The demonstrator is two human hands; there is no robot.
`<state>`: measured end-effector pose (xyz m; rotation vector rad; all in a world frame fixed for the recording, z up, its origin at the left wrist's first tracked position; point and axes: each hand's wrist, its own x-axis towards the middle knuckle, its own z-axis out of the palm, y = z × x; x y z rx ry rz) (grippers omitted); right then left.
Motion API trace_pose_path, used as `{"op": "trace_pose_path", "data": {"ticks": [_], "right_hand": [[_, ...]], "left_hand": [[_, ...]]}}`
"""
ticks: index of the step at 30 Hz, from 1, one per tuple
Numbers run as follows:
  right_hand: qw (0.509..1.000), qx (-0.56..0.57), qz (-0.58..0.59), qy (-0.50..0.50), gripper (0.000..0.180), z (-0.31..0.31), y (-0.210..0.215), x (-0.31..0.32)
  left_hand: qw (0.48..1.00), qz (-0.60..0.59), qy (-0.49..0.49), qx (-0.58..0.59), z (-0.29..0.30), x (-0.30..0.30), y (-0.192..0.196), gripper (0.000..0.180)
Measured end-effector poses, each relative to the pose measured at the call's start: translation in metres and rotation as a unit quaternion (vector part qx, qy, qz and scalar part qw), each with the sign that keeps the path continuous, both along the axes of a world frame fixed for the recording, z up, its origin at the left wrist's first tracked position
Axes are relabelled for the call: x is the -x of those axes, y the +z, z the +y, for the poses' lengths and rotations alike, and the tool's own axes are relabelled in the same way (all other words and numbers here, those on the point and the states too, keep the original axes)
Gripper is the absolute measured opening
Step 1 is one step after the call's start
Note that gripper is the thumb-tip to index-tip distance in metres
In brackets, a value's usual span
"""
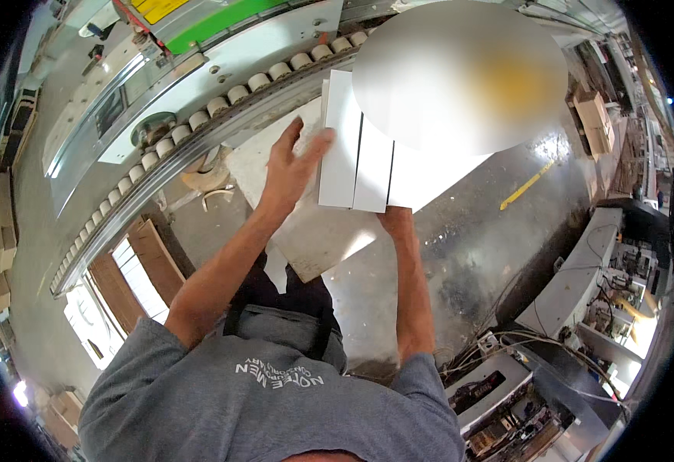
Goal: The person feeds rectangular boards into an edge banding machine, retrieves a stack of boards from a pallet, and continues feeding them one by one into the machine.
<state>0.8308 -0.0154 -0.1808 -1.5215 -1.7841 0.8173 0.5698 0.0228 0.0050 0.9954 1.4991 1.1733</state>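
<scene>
In the head view I see a shiny gray floor [460, 231] and a row of round white rollers [237, 94]. Smooth, flat, long white boards [341, 146] are over the pale tabletop [306, 235]. The left hand [289, 171] spreads its fingers at their left edge. The right hand [397, 221] is at their near end; I can't tell its grip.

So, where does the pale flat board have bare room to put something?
The pale flat board is bare on the near side of the long white panels, and between the bare left hand and the white-rollered metal conveyor. It is crowded at the panels' right near corner, by the bare right hand.
</scene>
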Motion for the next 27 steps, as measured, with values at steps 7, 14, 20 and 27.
{"op": "trace_pose_path", "data": {"ticks": [7, 14, 20, 27], "right_hand": [[0.999, 0.017, 0.002, 0.040, 0.050, 0.011, 0.018, 0.004], [0.994, 0.034, -0.071, 0.072, 0.048, 0.008, 0.041, 0.000], [0.988, 0.006, -0.126, -0.092, 0.058, -0.092, 0.036, -0.039], [0.998, 0.041, -0.028, -0.039, 0.031, -0.207, 0.102, 0.087]], "left_hand": [[0.991, 0.076, -0.101, -0.034, 0.009, -0.012, 0.022, 0.079], [0.990, 0.127, -0.047, 0.037, -0.007, 0.020, 0.033, 0.059], [0.938, 0.319, -0.037, -0.130, -0.080, 0.105, 0.050, 0.077], [0.916, 0.401, 0.011, -0.019, -0.156, 0.260, 0.088, 0.068]]}}
